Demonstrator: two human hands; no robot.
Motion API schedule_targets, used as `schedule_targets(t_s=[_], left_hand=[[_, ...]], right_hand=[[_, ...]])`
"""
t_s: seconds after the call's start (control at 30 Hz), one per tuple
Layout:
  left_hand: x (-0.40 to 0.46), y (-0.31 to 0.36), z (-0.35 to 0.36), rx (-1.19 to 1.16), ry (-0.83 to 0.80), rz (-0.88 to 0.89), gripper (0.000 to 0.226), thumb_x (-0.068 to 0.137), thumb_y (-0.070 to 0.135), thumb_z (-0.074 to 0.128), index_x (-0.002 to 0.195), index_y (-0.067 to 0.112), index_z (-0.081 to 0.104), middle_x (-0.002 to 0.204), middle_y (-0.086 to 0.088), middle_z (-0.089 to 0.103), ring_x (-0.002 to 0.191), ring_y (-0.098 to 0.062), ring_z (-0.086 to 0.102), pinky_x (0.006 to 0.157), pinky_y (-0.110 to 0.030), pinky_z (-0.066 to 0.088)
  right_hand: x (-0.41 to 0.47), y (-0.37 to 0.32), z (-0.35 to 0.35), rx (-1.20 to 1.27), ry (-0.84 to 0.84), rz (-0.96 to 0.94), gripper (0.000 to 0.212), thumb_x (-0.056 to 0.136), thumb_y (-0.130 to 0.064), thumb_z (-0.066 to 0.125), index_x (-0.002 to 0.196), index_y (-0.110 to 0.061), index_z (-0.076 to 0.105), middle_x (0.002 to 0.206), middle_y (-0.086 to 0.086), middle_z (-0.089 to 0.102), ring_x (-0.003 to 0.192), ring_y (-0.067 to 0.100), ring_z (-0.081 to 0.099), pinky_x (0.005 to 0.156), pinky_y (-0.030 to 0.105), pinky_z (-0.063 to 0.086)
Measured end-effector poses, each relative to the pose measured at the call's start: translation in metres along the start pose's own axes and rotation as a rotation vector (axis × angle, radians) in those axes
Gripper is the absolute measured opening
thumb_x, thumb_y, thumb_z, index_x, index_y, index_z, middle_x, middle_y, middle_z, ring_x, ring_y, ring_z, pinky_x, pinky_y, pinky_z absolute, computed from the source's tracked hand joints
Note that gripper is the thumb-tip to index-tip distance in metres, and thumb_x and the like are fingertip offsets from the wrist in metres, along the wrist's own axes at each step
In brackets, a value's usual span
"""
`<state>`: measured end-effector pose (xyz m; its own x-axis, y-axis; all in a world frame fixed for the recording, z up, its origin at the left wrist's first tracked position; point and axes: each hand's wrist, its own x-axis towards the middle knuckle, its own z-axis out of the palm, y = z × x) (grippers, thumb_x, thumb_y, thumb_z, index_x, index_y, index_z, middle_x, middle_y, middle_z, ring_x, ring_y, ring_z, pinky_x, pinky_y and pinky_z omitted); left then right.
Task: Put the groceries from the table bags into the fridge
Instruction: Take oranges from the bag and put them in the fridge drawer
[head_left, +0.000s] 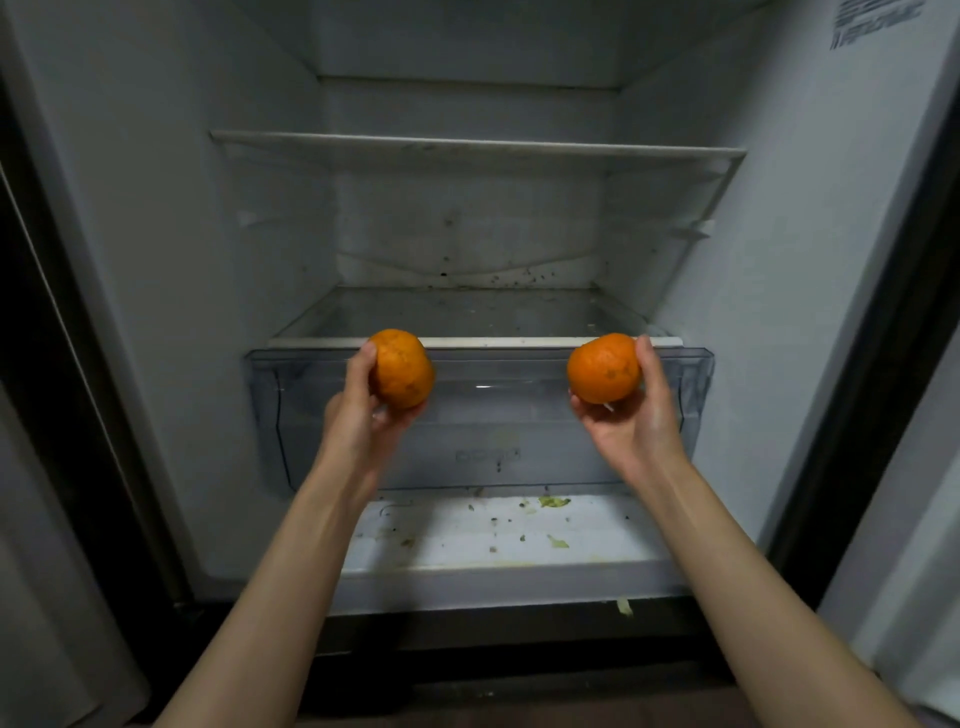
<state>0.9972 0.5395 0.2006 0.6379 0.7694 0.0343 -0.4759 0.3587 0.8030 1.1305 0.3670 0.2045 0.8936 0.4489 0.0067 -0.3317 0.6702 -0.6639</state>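
Observation:
I face the open fridge (156, 260). My left hand (356, 410) grips an orange (401, 370) from below and the side, thumb along its left. My right hand (631, 415) grips a second orange (602, 369), thumb along its right. Both fruits hang in front of the upper edge of the clear crisper drawer (493, 441), just below the front rim of the glass shelf (467, 314) above it. The table bags are out of view.
A higher shelf (478, 148) spans the fridge at the top. The fridge floor (493, 535) under the drawer carries green scraps and crumbs. Door edges stand at the far left (31, 415) and far right (924, 467).

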Motion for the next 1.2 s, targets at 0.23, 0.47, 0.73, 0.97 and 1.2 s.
schedule_targets(t_s=[0.23,0.47,0.73,0.97,1.2], left_hand=[[-0.024,0.022,-0.009,0.206,-0.017,-0.007,0.015,0.09,0.034,0.054,0.092,0.019,0.055,0.099,-0.006,0.059,0.084,-0.018,0.064,0.064,-0.033,0.056],[-0.044,0.05,-0.007,0.557,-0.074,0.117,0.022,0.089,0.035,0.056,0.091,0.013,0.056,0.088,-0.007,0.058,0.075,-0.017,0.062,0.05,-0.021,0.055],[-0.013,0.063,0.018,0.929,0.03,0.595,0.059,0.07,0.053,0.066,0.119,0.021,0.059,0.117,0.0,0.056,0.105,-0.012,0.055,0.09,-0.024,0.043],[0.02,0.061,0.011,1.23,-0.001,0.615,0.06,0.074,0.043,0.071,0.123,0.018,0.047,0.12,-0.004,0.054,0.109,-0.021,0.052,0.088,-0.028,0.04],[0.034,0.069,0.007,1.418,0.038,0.486,0.055,0.069,0.064,0.054,0.109,0.026,0.052,0.109,-0.008,0.062,0.103,-0.031,0.056,0.093,-0.045,0.045]], right_hand=[[-0.025,-0.011,-0.006,-0.232,-0.044,-0.07,0.019,0.088,-0.044,0.049,0.095,-0.027,0.055,0.098,0.002,0.056,0.083,0.014,0.058,0.063,0.026,0.052],[-0.047,-0.028,-0.001,-0.564,-0.105,-0.06,0.019,0.083,-0.041,0.057,0.089,-0.023,0.06,0.092,0.004,0.063,0.077,0.018,0.065,0.07,0.039,0.055],[-0.057,-0.024,0.027,-1.056,-0.167,-0.127,0.034,0.078,-0.047,0.063,0.074,-0.014,0.063,0.087,0.01,0.065,0.076,0.024,0.069,0.066,0.037,0.059],[-0.014,-0.012,0.082,-1.069,-0.166,-0.454,0.038,0.074,-0.054,0.068,0.078,-0.017,0.066,0.092,0.007,0.066,0.091,0.023,0.063,0.08,0.036,0.052],[0.028,0.03,0.102,-1.642,-0.229,-0.322,0.062,0.075,-0.051,0.068,0.121,-0.015,0.045,0.125,0.012,0.053,0.115,0.03,0.049,0.089,0.036,0.042]])
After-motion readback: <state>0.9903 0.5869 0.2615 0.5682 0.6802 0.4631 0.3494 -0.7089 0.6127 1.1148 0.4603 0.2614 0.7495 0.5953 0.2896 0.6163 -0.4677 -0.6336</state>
